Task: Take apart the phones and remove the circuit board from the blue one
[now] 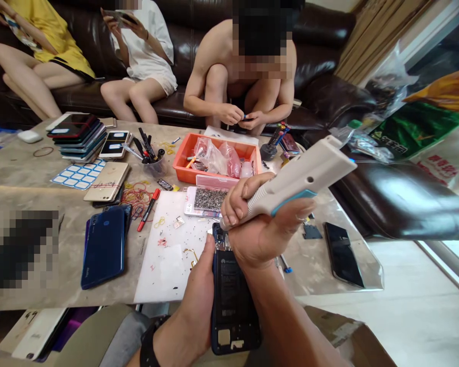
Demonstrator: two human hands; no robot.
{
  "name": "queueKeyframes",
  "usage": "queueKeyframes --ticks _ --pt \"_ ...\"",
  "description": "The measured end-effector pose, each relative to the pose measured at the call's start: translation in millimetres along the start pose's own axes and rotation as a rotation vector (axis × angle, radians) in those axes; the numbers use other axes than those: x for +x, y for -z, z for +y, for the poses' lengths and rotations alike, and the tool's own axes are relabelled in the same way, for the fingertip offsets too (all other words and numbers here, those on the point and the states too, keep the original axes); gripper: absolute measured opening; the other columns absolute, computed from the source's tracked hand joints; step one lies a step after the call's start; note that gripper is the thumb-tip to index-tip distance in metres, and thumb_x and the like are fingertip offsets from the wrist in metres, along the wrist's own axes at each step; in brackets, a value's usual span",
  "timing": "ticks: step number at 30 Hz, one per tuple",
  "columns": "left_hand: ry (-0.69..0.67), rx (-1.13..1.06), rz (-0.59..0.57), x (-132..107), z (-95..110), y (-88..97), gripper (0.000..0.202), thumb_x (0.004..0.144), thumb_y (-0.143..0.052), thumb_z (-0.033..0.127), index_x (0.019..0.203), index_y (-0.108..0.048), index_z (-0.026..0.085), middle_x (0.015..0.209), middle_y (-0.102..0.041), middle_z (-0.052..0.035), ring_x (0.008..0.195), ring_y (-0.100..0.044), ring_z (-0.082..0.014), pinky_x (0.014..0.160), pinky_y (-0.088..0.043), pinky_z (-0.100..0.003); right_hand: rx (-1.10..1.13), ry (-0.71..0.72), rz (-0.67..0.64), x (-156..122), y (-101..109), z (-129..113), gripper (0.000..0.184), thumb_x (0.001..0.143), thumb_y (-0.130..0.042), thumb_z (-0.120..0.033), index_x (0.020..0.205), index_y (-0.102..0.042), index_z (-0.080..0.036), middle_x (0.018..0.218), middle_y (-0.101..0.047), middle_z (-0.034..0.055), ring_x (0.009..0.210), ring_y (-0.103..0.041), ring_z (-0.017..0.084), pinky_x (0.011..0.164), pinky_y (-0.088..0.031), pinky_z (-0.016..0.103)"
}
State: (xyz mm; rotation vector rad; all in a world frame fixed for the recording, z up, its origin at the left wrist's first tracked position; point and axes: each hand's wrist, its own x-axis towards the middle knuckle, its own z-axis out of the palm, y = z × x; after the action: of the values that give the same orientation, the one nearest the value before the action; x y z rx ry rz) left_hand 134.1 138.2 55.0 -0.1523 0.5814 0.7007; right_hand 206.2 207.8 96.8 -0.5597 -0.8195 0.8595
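My left hand (193,300) is closed along the left side of an opened smartphone (235,300), its back cover off and the dark battery showing. The phone tilts up toward the table edge, with its camera end away from me. Wrapped in my right hand (262,234) is a pale grey electric screwdriver (302,173) with a blue button. Its nose points down at the phone's upper part; my hand hides the tip, so I cannot tell whether it touches. Beyond the phone lies a white work mat (164,255) with tiny scattered parts.
A clear box of screws (208,200) stands before an orange bin (181,171) of bags. To the left are a blue phone (103,250), a red marker (148,210) and a phone stack (78,137). A black phone (343,254) lies right. Three people sit on the sofa (199,30) opposite.
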Motion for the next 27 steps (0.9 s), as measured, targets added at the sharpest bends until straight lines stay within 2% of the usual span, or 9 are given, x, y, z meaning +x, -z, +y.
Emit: queueKeyframes --ticks 7,11,17,22,27 --pt "-0.029 -0.025 0.054 0.1 1.5 -0.7 0.051 0.102 -0.053 0.054 0.135 -0.072 0.018 0.107 -0.084 -0.011 0.105 -0.077 -0.0306 0.101 -0.056 -0.045 0.047 0.013 0.008 -1.9 1.9 1.6 0.049 0.083 -0.067 -0.072 0.075 -0.061 -0.024 0.054 -0.042 -0.0069 0.04 -0.03 0.009 0.035 -0.027 0.021" --pt "0.005 -0.007 0.091 -1.7 3.6 -0.3 0.053 0.102 -0.053 0.055 0.132 -0.073 0.016 0.105 -0.084 -0.0115 0.103 -0.078 -0.0304 0.099 -0.057 -0.044 0.032 0.046 0.038 -0.6 6.8 3.4 0.052 0.086 -0.06 -0.076 0.076 -0.062 -0.025 0.055 -0.04 -0.006 0.042 -0.029 0.011 0.034 -0.026 0.022" --pt "-0.005 0.033 0.031 -1.3 6.3 2.6 0.053 0.102 -0.052 0.057 0.123 -0.077 0.015 0.099 -0.084 -0.0113 0.098 -0.078 -0.0291 0.096 -0.058 -0.042 0.019 0.07 0.027 1.8 9.2 1.5 0.052 0.085 -0.063 -0.075 0.076 -0.062 -0.024 0.054 -0.041 -0.006 0.041 -0.029 0.01 0.034 -0.025 0.022" --pt "0.031 0.043 0.109 -2.5 7.2 1.1 0.056 0.103 -0.048 0.057 0.116 -0.078 0.012 0.092 -0.083 -0.0118 0.094 -0.079 -0.029 0.092 -0.059 -0.041 -0.017 0.06 0.018 3.6 8.3 -0.8 0.053 0.08 -0.068 -0.077 0.074 -0.06 -0.025 0.052 -0.04 -0.0076 0.039 -0.03 0.009 0.034 -0.026 0.022" --pt "-0.003 0.056 0.117 -3.7 7.6 0.6 0.051 0.103 -0.051 0.054 0.107 -0.08 0.013 0.084 -0.083 -0.0095 0.09 -0.079 -0.027 0.091 -0.059 -0.039 -0.02 0.076 0.024 3.6 8.7 -0.4 0.051 0.083 -0.065 -0.074 0.073 -0.06 -0.024 0.052 -0.04 -0.0074 0.039 -0.03 0.009 0.034 -0.026 0.022"
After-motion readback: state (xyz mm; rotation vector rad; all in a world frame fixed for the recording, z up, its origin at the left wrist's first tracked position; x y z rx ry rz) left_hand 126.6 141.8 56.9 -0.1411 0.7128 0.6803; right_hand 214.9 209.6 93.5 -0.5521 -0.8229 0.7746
